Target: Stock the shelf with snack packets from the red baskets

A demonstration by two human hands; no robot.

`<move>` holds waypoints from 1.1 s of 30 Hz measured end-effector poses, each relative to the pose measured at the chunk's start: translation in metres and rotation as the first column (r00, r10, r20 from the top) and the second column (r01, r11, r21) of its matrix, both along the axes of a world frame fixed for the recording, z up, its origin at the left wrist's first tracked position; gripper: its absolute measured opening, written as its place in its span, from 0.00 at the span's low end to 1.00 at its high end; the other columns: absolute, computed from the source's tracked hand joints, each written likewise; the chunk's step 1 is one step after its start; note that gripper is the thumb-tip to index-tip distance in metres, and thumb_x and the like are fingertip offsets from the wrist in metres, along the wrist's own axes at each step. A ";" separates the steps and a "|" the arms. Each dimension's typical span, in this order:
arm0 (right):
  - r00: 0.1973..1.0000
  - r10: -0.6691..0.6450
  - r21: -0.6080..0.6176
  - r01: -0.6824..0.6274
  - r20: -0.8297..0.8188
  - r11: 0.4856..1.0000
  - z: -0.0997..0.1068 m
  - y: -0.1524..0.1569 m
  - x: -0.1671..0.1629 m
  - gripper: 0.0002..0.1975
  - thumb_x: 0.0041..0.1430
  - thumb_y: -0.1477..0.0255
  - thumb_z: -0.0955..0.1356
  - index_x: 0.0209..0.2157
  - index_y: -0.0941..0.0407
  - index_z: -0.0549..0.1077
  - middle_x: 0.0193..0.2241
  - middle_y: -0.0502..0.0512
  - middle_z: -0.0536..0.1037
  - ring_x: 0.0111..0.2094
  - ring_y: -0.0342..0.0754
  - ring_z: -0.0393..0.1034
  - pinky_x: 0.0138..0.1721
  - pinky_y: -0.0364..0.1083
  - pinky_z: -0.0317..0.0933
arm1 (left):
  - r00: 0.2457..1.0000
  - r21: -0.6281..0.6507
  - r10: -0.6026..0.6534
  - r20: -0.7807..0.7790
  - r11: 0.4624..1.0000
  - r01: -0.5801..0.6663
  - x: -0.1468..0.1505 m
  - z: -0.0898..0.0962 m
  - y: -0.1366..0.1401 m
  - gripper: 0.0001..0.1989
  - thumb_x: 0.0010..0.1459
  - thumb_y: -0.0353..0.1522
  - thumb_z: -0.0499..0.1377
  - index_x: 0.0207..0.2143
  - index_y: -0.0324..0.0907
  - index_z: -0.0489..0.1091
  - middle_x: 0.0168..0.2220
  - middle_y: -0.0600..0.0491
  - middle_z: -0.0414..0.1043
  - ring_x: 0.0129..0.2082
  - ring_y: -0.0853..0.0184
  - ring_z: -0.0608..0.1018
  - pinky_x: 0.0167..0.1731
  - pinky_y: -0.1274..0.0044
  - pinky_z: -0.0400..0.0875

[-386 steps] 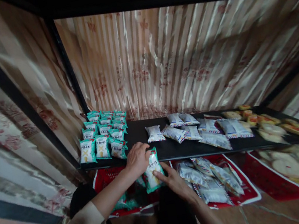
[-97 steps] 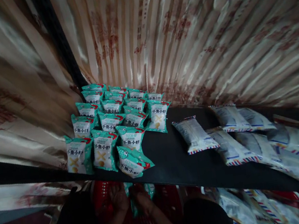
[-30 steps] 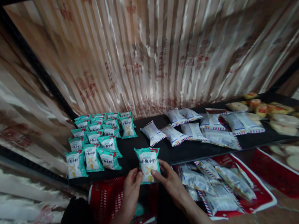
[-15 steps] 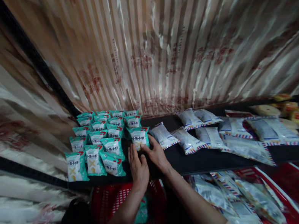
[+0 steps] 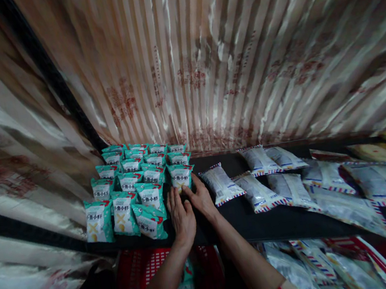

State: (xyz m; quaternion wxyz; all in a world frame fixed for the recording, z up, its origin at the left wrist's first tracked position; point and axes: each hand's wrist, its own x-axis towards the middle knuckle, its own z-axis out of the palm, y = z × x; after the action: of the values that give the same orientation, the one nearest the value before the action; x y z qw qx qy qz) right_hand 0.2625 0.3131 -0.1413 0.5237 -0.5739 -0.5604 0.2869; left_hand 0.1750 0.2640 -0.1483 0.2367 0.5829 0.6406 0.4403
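Note:
A teal and white snack bag (image 5: 181,174) stands at the front of the rightmost column of matching bags on the black shelf. My right hand (image 5: 200,199) grips its lower right side, thumb across the front and fingers around the edge. My left hand (image 5: 183,221) is open, its stretched fingers resting against the bag's lower left. Just left of that hand leans another teal bag (image 5: 150,221) at the front of its column. Several more teal bags (image 5: 123,214) stand upright in rows. The back of the held bag is hidden.
Clear bags with striped edges (image 5: 222,183) lie right of my hands on the black shelf (image 5: 225,221). Beneath it are a red basket (image 5: 136,269) holding teal bags and more striped bags (image 5: 292,266). A patterned curtain (image 5: 194,64) hangs behind; a dark post (image 5: 54,79) rises at left.
The held bag has shifted slightly left, closer to the neighbouring teal column, with both hands still at it. The camera view has tilted and moved a little.

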 end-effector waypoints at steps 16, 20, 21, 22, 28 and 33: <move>0.999 0.008 -0.033 -0.006 0.039 0.999 -0.006 0.002 -0.002 0.26 0.54 0.58 0.65 0.52 0.55 0.69 0.52 0.59 0.71 0.56 0.57 0.60 0.58 0.57 0.50 | 0.986 0.035 -0.079 -0.146 0.996 0.085 -0.005 -0.001 -0.004 0.25 0.61 0.29 0.44 0.61 0.37 0.55 0.64 0.46 0.52 0.65 0.61 0.50 0.63 0.65 0.48; 0.997 -0.004 -0.027 0.006 0.074 1.000 -0.011 0.005 -0.002 0.27 0.54 0.58 0.64 0.53 0.55 0.68 0.55 0.60 0.69 0.57 0.57 0.59 0.59 0.57 0.48 | 0.987 0.016 -0.081 -0.141 0.996 0.084 -0.006 -0.003 -0.004 0.25 0.61 0.29 0.44 0.61 0.40 0.55 0.64 0.48 0.53 0.65 0.62 0.53 0.63 0.65 0.50; 0.997 -0.006 -0.027 0.008 0.076 1.000 -0.012 0.005 -0.002 0.28 0.54 0.58 0.64 0.54 0.55 0.67 0.55 0.60 0.68 0.57 0.57 0.59 0.60 0.57 0.48 | 0.987 0.017 -0.081 -0.140 0.996 0.084 -0.006 -0.003 -0.004 0.25 0.61 0.29 0.44 0.61 0.40 0.55 0.64 0.48 0.52 0.65 0.62 0.53 0.63 0.65 0.50; 0.997 -0.008 -0.029 0.010 0.077 1.000 -0.013 0.005 -0.003 0.29 0.54 0.58 0.64 0.55 0.56 0.66 0.56 0.60 0.68 0.57 0.56 0.59 0.60 0.57 0.48 | 0.987 0.019 -0.081 -0.142 0.996 0.085 -0.006 -0.004 -0.004 0.25 0.61 0.29 0.44 0.61 0.40 0.54 0.64 0.48 0.52 0.65 0.62 0.52 0.63 0.65 0.49; 0.996 -0.053 -0.040 0.056 0.067 0.998 -0.014 -0.005 -0.005 0.35 0.52 0.56 0.65 0.58 0.59 0.61 0.58 0.63 0.64 0.60 0.57 0.55 0.60 0.57 0.47 | 0.988 -0.013 -0.092 -0.128 0.996 0.091 -0.005 0.000 -0.010 0.26 0.60 0.28 0.45 0.62 0.38 0.53 0.67 0.47 0.43 0.66 0.60 0.47 0.64 0.64 0.48; 0.994 -0.083 -0.056 0.086 0.065 0.995 -0.011 -0.022 -0.007 0.37 0.52 0.56 0.65 0.58 0.62 0.60 0.59 0.66 0.61 0.61 0.58 0.53 0.60 0.56 0.46 | 0.988 -0.051 -0.115 -0.101 0.993 0.110 -0.007 0.009 -0.023 0.27 0.58 0.26 0.46 0.61 0.37 0.54 0.67 0.46 0.42 0.66 0.60 0.47 0.64 0.65 0.48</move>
State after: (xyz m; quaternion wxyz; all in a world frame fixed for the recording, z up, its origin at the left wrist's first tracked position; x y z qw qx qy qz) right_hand 0.2560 0.2915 -0.1525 0.5004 -0.6210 -0.5430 0.2629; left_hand 0.1684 0.2415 -0.1397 0.2407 0.6346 0.6279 0.3809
